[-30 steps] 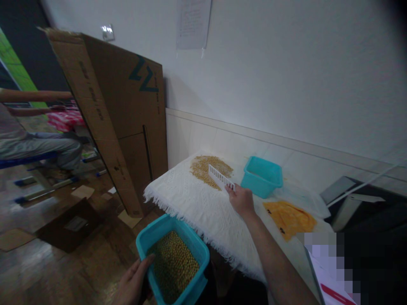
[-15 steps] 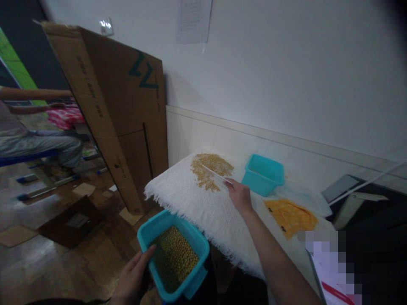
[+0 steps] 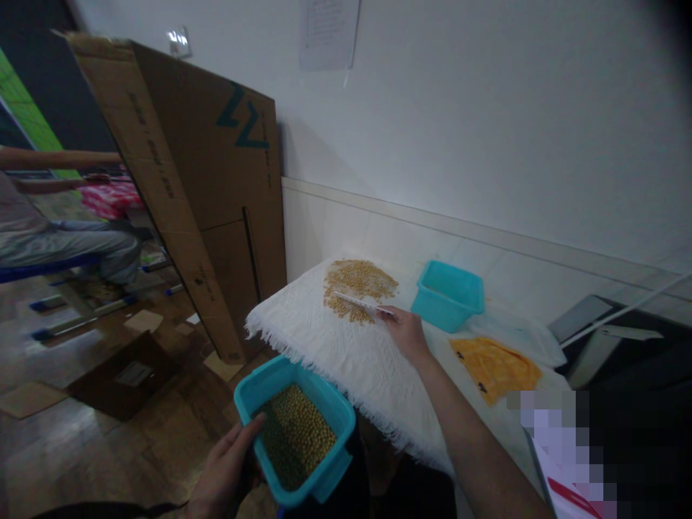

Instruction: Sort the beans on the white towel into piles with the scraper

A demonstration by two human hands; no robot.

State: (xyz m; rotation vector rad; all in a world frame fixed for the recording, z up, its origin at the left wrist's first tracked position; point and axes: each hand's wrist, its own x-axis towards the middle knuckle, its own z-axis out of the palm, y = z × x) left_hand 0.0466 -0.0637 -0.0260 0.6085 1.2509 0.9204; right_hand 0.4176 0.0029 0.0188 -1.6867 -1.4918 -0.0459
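Note:
My left hand (image 3: 224, 472) grips the near-left rim of a teal bin (image 3: 324, 407) full of yellow beans, held below the table's front edge. My right hand (image 3: 406, 333) reaches over the white towel (image 3: 335, 346) and holds a thin white slotted plate (image 3: 357, 303), lowered edge-on into the near side of a pile of beans (image 3: 360, 281) spread on the towel.
An empty teal bin (image 3: 448, 295) stands right of the pile. An orange cloth (image 3: 496, 367) lies further right. A large cardboard sheet (image 3: 194, 180) leans on the wall at the left. A seated person (image 3: 59, 241) is at the far left. Cardboard scraps lie on the floor.
My right hand has lowered and turned the white plate from lifted and face-on to flat against the bean pile. The bin in my left hand shifted slightly.

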